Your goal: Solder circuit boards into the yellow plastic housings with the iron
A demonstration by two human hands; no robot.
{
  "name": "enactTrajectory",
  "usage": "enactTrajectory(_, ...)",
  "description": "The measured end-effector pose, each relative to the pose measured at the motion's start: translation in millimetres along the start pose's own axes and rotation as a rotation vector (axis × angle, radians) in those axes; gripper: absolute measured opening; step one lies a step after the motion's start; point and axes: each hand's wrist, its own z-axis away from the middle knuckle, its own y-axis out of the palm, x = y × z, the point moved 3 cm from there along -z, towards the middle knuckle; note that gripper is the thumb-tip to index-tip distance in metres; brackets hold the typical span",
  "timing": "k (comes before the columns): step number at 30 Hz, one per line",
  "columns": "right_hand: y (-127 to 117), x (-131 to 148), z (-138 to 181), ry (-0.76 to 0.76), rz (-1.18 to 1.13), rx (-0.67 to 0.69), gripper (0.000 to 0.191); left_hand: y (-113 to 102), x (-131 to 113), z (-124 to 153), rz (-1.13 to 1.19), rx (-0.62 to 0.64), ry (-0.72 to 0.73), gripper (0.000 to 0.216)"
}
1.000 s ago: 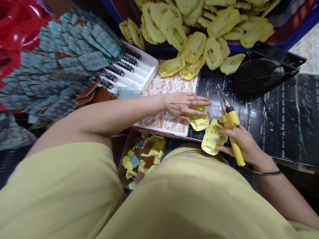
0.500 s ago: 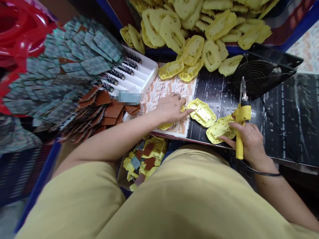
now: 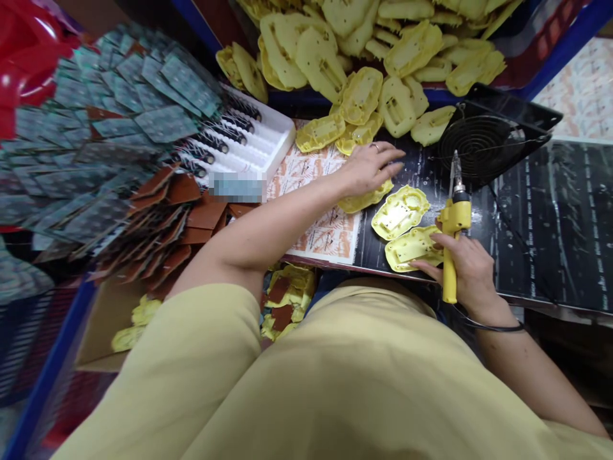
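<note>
My right hand point(image 3: 472, 268) is wrapped round a yellow soldering gun point(image 3: 453, 220), whose metal tip points away from me. Its thumb and a finger also reach onto a yellow plastic shell point(image 3: 412, 248) at the table's front edge. Just beyond that lies another yellow shell point(image 3: 400, 212), inner side up. My left hand point(image 3: 371, 167) stretches forward, fingers extended, over a third shell point(image 3: 361, 203) that it partly covers. Whether the hand touches that shell I cannot tell. More yellow shells point(image 3: 361, 96) lie in a small heap beyond the left fingers.
A blue-edged bin point(image 3: 541, 83) at the back holds many yellow shells. A black fan point(image 3: 479, 140) stands right of the heap. On the left are stacked circuit boards point(image 3: 163, 121), brown boards point(image 3: 167, 217) and a white foam tray point(image 3: 278, 140). Below sits a cardboard box point(image 3: 103, 326).
My left hand has moved right and forward, and the shell near it now lies further right. The middle shell has turned. My right hand still holds the soldering gun.
</note>
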Motion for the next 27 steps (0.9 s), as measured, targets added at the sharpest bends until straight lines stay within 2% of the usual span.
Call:
enactTrajectory(2,0,-6,1,0.018,-0.002,0.017,0.043,-3,-7,14,-0.002,-0.075,-0.105,0.058)
enactTrajectory(3,-1,-10,2,0.022,-0.016,0.019,0.044,-1,-14,23,-0.026,-0.074,-0.139,0.059)
enactTrajectory(6,-3,-22,1,-0.03,-0.138,0.025,0.046,17,-40,48,-0.108,0.076,-0.14,0.069)
enactTrajectory(9,-3,-28,0,-0.11,-0.297,0.089,0.05,35,-51,58,-0.15,0.177,-0.03,0.074)
enactTrajectory(11,-2,-31,0,-0.116,-0.339,0.106,0.051,38,-44,55,-0.164,0.197,0.09,0.07)
enactTrajectory(14,5,-29,-2,-0.117,-0.283,0.071,0.046,29,-20,50,-0.171,0.254,0.246,0.067)
enactTrajectory(17,18,-14,-12,-0.147,-0.198,0.02,0.042,15,-4,49,-0.187,0.255,0.276,0.065)
enactTrajectory(20,25,6,-24,-0.167,-0.174,-0.021,0.044,0,-6,55,-0.203,0.176,0.279,0.059)
enactTrajectory(21,26,10,-26,-0.162,-0.186,-0.031,0.046,-9,-5,59,-0.219,0.129,0.231,0.055)
enactTrajectory(23,24,12,-27,-0.136,-0.211,-0.049,0.055,-36,8,71,-0.278,0.019,0.015,0.047)
enactTrajectory(25,20,6,-25,-0.098,-0.225,-0.056,0.065,-71,37,90,-0.359,-0.071,-0.284,0.045)
enactTrajectory(27,18,-1,-23,-0.067,-0.229,-0.056,0.069,-102,74,111,-0.429,-0.113,-0.512,0.032)
